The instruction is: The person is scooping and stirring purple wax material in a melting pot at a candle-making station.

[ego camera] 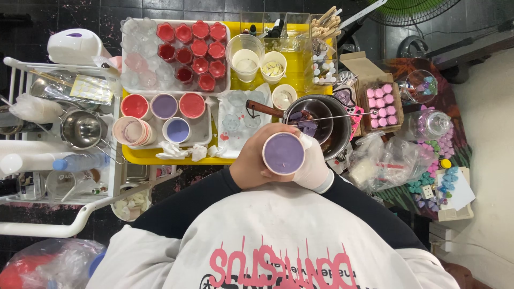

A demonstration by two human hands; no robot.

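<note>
We see a round paper cup of smooth, matte lilac liquid held close to the chest, just below the yellow tray. The left hand, bare, wraps the cup's left side with its fingers curled and clamped on the wall. The right hand wears a thin white glove (it wrinkles at the wrist) and cups the other side; its fingers press on the cup too.

Just beyond the cup sits a steel pot with a smaller dark pan inside it, whose wooden handle points left. Further left, a grey tray holds more cups, filled red, lilac and blue-violet, with a nested stack lying on its side. Behind that, a clear mould carries glossy red flower shapes beside empty, frosted hollows. A cardboard box to the right holds pink, petal-edged pieces in rows.
</note>
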